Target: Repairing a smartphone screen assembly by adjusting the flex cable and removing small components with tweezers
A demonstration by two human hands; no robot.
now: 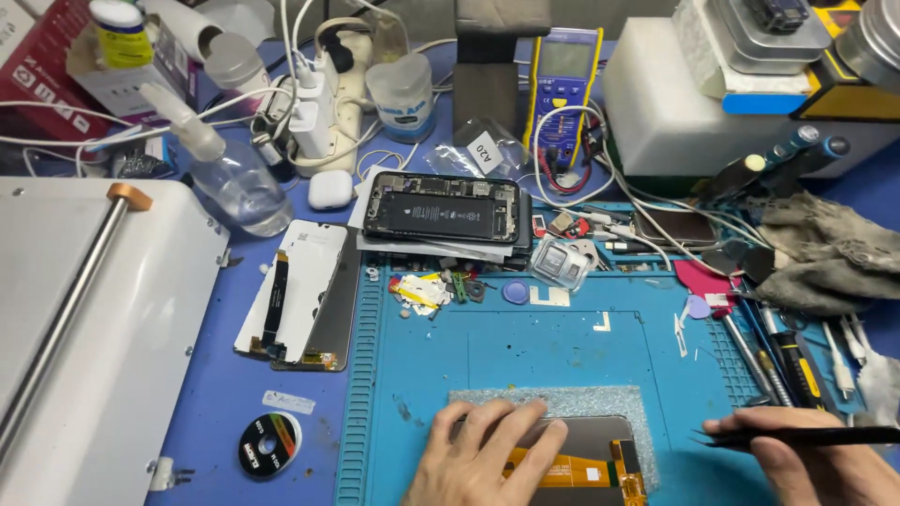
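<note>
At the near edge of the blue mat (525,365), the left hand (478,459) lies flat, fingers spread, pinning a dark display panel (600,436) with an orange flex cable (577,468), while the right hand (816,464) pinches black tweezers (797,436) aimed toward it. This looks like panel rework; the tweezer tips need careful placing at the cable. Farther back on the surface lies an opened phone (441,208).

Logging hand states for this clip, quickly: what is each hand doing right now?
Left hand: open, fingers flat on the phone display panel.
Right hand: closed, holding black tweezers.
</note>
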